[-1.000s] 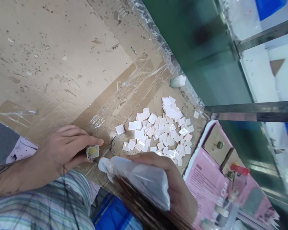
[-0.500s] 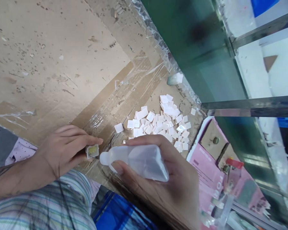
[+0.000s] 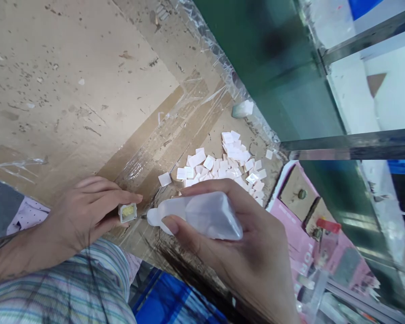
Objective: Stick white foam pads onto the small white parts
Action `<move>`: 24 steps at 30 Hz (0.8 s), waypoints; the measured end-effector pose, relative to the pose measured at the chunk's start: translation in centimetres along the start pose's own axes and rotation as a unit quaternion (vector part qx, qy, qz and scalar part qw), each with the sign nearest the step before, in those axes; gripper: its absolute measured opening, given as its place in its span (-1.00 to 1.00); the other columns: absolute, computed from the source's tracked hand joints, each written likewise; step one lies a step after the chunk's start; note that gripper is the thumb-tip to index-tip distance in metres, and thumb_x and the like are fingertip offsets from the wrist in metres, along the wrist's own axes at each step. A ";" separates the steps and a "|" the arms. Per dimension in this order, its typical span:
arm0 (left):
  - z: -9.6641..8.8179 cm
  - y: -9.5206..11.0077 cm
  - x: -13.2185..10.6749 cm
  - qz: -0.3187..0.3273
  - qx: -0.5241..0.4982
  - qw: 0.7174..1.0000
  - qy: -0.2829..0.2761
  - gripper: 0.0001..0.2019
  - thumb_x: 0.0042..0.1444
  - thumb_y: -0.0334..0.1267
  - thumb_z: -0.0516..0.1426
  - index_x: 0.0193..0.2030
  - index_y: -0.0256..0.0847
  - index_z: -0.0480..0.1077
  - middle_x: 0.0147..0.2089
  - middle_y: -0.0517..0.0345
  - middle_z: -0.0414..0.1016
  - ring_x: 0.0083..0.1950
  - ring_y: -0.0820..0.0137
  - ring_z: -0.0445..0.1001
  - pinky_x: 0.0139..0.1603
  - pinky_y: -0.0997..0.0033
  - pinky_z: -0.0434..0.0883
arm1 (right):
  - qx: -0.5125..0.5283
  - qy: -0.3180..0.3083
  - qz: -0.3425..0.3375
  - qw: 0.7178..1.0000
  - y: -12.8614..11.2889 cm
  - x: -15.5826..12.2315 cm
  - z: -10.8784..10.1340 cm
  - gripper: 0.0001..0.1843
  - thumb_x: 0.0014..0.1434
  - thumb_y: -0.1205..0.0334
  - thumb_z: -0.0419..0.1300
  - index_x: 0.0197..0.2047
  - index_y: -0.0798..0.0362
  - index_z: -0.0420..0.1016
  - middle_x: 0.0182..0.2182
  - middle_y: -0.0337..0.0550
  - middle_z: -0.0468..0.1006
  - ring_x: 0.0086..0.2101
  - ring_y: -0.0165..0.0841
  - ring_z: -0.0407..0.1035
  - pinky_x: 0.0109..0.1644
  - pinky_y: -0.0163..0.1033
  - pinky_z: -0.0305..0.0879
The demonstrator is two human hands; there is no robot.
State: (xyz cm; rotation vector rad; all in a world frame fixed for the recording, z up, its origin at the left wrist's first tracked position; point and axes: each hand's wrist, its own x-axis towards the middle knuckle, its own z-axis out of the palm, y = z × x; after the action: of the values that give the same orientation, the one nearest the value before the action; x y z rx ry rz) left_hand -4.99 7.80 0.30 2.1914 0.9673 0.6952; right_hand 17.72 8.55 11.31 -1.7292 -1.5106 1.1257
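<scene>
My left hand (image 3: 87, 204) pinches a small white square box (image 3: 127, 213) between thumb and fingers. Its end facing right is open, and something yellow shows inside. Wrapped around a translucent squeeze bottle (image 3: 202, 216) is my right hand (image 3: 243, 243), with the thumb pressed along the near side. The bottle lies tilted sideways, its narrow tip pointing left, a little apart from the box or just at its edge. Behind the bottle a heap of small white square tiles (image 3: 219, 166) lies on the cardboard, partly hidden by my right hand. One loose tile (image 3: 164, 179) lies nearer the box.
Worn, taped cardboard (image 3: 87, 90) covers the table. A small pale block (image 3: 242, 109) stands by the green wall panel (image 3: 256, 54). On the right lie a pink printed sheet (image 3: 297, 234) and a red piece (image 3: 328, 225). Strands of hair hang across the lower view.
My right hand has moved the bottle slightly right and up, so a small gap and thin tip now show beside the box. My left hand stays nearly still.
</scene>
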 end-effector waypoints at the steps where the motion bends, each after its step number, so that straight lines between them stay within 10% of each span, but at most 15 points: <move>1: -0.1 0.0 0.0 0.000 0.001 1.000 -0.001 -0.73 0.57 -0.11 -0.02 0.25 -0.05 0.36 -0.03 0.27 0.58 -0.03 0.40 0.51 0.06 0.43 0.38 | 0.010 -0.005 0.000 1.000 0.1 0.0 0.0 -0.71 0.03 0.30 0.51 -0.24 -0.12 0.52 -0.52 -0.50 0.52 -0.65 -0.60 0.25 -0.69 -0.55 0.03; 9: 0.0 -0.1 -0.2 -0.001 -0.005 1.000 -0.014 -0.74 0.53 -0.21 0.03 0.28 -0.06 0.33 0.01 0.24 0.58 -0.01 0.36 0.51 0.10 0.38 0.39 | 0.183 0.036 0.117 0.976 1.5 -0.5 -1.1 -0.69 -0.13 0.17 0.62 -0.31 -0.18 0.65 -0.47 -0.35 0.65 -0.65 -0.54 0.34 -0.67 -0.54 0.25; 13: 0.6 -0.2 -0.3 -0.002 -0.007 1.000 0.025 -0.74 0.56 -0.12 -0.03 0.24 -0.05 0.36 -0.06 0.23 0.58 -0.06 0.36 0.53 0.11 0.37 0.41 | 0.408 0.195 0.092 0.887 3.6 -0.8 -0.8 -0.56 -0.27 0.03 0.65 -0.28 -0.11 0.69 -0.40 -0.25 0.62 -0.69 -0.59 0.23 -0.69 -0.51 0.33; 18: 1.1 -0.4 -0.4 0.000 0.006 0.999 0.047 -0.70 0.57 -0.07 -0.10 0.22 -0.02 0.35 -0.08 0.22 0.61 -0.11 0.34 0.57 0.04 0.37 0.48 | 0.539 0.284 0.128 0.782 3.9 0.3 1.2 -0.40 -0.34 -0.04 0.70 -0.22 0.00 0.70 -0.33 -0.19 0.50 -0.36 -0.52 0.46 -0.24 -0.64 0.50; 24: 1.4 -1.2 -0.9 0.031 0.027 0.997 0.071 -0.70 0.53 -0.23 -0.05 0.29 -0.04 0.33 0.02 0.26 0.63 -0.03 0.37 0.58 0.14 0.39 0.46 | 0.550 0.186 0.044 0.813 1.5 3.6 4.2 -0.57 -0.09 -0.09 0.58 -0.22 -0.09 0.64 -0.24 -0.22 0.54 -0.37 -0.45 0.34 -0.26 -0.39 0.48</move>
State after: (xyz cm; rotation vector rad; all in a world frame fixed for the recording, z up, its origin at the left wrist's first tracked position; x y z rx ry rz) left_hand -5.09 7.31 -1.68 2.2507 1.0039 0.8732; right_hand 14.82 11.30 7.22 -1.0600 -0.3285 1.2272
